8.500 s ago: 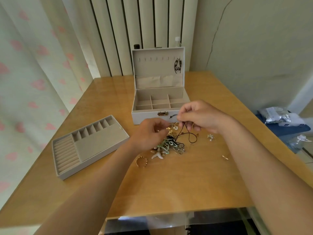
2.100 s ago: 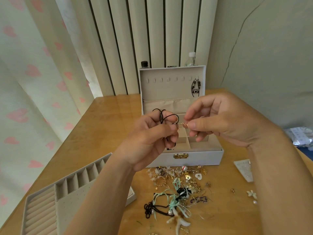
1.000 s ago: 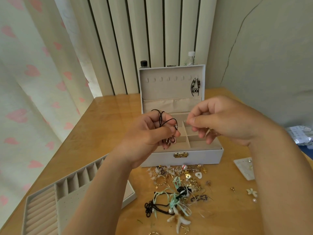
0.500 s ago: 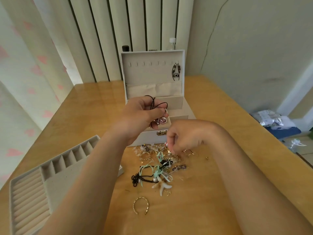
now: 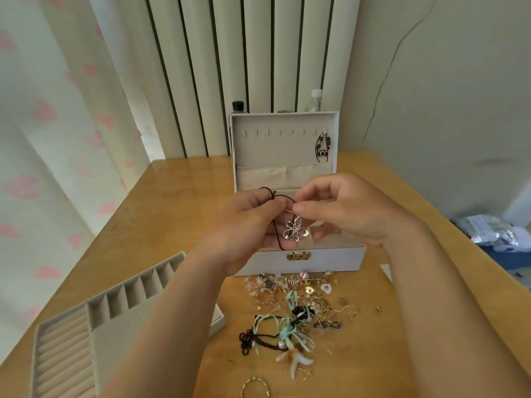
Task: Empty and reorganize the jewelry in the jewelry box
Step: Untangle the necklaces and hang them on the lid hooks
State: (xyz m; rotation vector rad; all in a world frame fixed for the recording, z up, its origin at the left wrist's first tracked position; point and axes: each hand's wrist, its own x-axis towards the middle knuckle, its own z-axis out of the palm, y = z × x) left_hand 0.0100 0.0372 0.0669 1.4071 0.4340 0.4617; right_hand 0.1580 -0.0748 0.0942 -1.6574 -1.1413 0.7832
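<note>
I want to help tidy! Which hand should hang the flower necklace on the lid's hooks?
Probably the left hand: it grips the necklace's black cord, whose loop pokes up below the empty hooks. The right hand only pinches it above the pendant.

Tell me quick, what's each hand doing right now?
Left hand: holds the black cord necklace, silver flower pendant dangling.
Right hand: pinches the same necklace just above the pendant.

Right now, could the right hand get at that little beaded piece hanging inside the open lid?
Probably, but not freely: the right hand is pinching the black cord necklace together with the left hand. The beaded piece hangs just beyond it inside the open lid, with nothing in between.
</note>
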